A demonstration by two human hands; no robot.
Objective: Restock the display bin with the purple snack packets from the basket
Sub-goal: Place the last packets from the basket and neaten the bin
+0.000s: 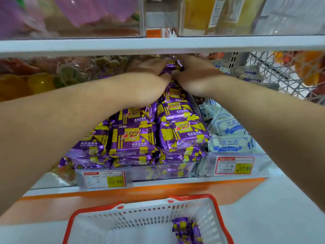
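Head view, looking down past two bare forearms into a store shelf. The shiny purple foil snack packets with yellow blocks [133, 138] carry a red "3+2" logo on a yellow patch, with small lines of Chinese characters beneath that are too fine to read. They are stacked in rows inside the clear plastic display bin [175, 170], piled up to its front lip and rising toward the back. On the bin's front hangs a red-bordered white price tag [105, 179] whose yellow panel reads "23.60" or close to it — the last digits are blurred. The neighbouring bin to the right holds pale blue-and-white packets [228, 138] printed with Chinese characters, and its own red-bordered tag [235, 165] shows "17.80" on yellow.

Both arms reach deep under the white shelf edge [158, 45]. The left hand [149, 71] and right hand [195, 73] meet at the back of the pile, thumbs touching, fingers curled around a small bunch of purple packets [173, 66] held between them.

Below, the white perforated plastic basket with a red rim [140, 217] holds a few more purple packets [186, 229] in its right corner.
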